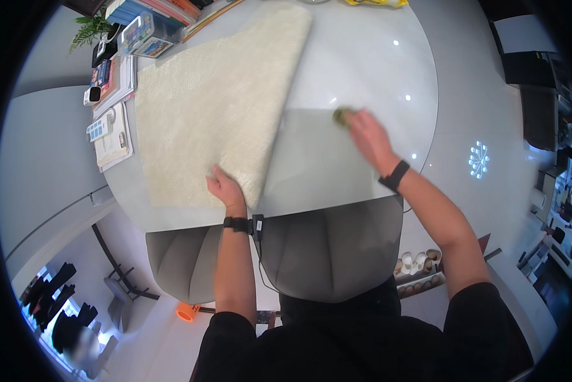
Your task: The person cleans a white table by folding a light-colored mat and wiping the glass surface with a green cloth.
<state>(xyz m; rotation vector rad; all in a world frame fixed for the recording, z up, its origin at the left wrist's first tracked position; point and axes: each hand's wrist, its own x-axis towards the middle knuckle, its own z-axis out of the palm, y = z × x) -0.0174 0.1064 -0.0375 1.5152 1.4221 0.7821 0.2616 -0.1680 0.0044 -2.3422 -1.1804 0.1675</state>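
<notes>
A cream, fuzzy mat (200,105) covers the left part of the pale, glossy round table (369,57). Its right side runs slantwise from the far edge toward me. My left hand (227,189) is closed at the mat's near part, fingers curled against it; exactly how they grip the pile is hard to see. Out on the bare tabletop, my right hand (370,139) pinches a small olive-green pad (342,116), like a sponge or folded cloth, pressed to the surface. Motion blurs that hand a little.
Along the table's left side lie papers and notebooks (115,140), a white remote-like device (97,130), a clear plastic box (141,35) and books (152,9). A yellow packet (376,2) is at the far edge. Grey padded chairs (330,254) stand against the near edge.
</notes>
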